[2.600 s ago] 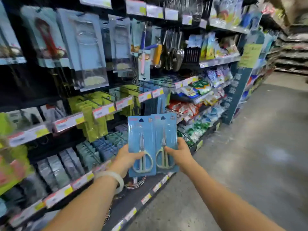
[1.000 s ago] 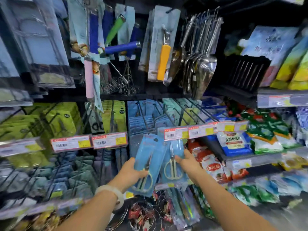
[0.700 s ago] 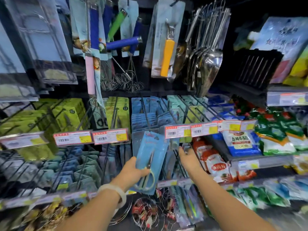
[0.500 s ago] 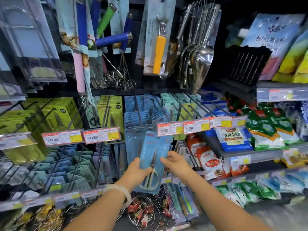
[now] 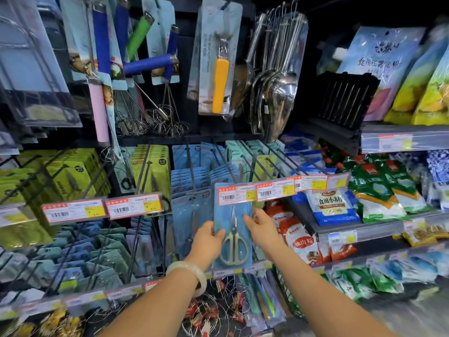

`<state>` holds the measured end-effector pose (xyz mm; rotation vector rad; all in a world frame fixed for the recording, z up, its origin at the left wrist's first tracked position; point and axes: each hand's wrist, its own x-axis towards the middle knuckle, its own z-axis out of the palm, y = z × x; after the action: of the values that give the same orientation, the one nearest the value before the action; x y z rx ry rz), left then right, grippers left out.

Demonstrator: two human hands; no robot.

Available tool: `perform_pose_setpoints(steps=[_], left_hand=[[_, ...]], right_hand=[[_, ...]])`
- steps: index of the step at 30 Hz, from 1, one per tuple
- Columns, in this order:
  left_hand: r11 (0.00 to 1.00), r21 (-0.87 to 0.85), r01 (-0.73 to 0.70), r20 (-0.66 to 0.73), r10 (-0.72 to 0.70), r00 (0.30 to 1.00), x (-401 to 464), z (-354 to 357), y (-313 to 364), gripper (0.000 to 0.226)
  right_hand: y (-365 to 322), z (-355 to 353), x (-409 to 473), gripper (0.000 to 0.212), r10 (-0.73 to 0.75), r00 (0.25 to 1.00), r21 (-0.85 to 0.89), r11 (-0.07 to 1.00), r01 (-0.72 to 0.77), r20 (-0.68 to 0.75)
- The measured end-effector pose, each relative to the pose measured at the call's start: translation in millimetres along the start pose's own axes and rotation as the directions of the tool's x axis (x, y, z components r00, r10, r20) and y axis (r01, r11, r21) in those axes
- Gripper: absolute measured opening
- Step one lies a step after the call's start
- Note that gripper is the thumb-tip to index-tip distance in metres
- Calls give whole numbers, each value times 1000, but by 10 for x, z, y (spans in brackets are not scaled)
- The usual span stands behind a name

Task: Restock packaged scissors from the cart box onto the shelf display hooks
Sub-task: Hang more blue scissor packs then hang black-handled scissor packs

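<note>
A blue carded pack of scissors [image 5: 232, 231] is upright in front of the shelf, its top edge behind a red-edged price tag [image 5: 237, 194]. My left hand [image 5: 206, 242] grips its left edge and my right hand [image 5: 261, 227] pinches its right edge. Just behind and to the left, more blue scissors packs [image 5: 192, 188] hang in a row on black display hooks [image 5: 190, 166]. Whether the held pack's hole is on a hook is hidden by the tag.
Yellow-green packs [image 5: 150, 171] hang to the left, whisks [image 5: 155, 117] and steel scoops [image 5: 277, 93] above. Bagged food [image 5: 332, 205] fills shelves to the right. Wire items [image 5: 218, 310] hang below the hands. A pale bangle [image 5: 192, 271] is on my left wrist.
I have come close to the shelf. The pack my right hand carried is out of that hand, and both hands now hold the other pack, raised and squared up under the price tag.
</note>
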<state>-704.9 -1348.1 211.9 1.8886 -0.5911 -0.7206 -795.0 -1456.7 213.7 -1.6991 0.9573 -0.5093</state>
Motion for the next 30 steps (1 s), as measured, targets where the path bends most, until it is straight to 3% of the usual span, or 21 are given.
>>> perform_pose_setpoints(steps=[2, 8, 12, 15, 18, 20, 22, 25, 30], left_hand=[[1000, 25, 12, 0, -12, 1000, 9, 6, -55, 18], [990, 140, -1, -12, 3, 1000, 82, -18, 32, 37], [983, 178, 52, 6, -54, 999, 114, -107, 72, 58], [970, 208, 122, -13, -122, 992, 120, -234, -26, 63], [902, 411, 133, -57, -120, 991, 63, -424, -184, 59], [751, 650, 115, -82, -82, 993, -23, -610, -306, 60], [614, 781, 116, -112, -46, 993, -129, -854, -430, 65], [500, 850, 166, -197, 9, 980, -342, -1337, -613, 74], [456, 835, 308, -345, -1, 938, -857, -2340, -902, 68]], right_hand=[[47, 37, -3, 15, 19, 1000, -4, 1000, -19, 10], [90, 110, 183, 37, 12, 1000, -39, 999, -12, -19], [151, 121, 301, 48, 111, 992, -136, 983, -119, -68], [216, 206, 254, 44, 213, 977, -371, 910, -187, 29], [100, 446, 137, 42, 182, 966, -570, 821, -45, 186], [-35, 706, 29, 45, 140, 945, -618, 782, 78, 297], [-184, 1016, -92, 44, 71, 911, -655, 718, 236, 406], [-423, 1566, -298, 43, -33, 838, -679, 569, 464, 544], [-962, 2564, -835, 57, -197, 688, -625, 301, 720, 698]])
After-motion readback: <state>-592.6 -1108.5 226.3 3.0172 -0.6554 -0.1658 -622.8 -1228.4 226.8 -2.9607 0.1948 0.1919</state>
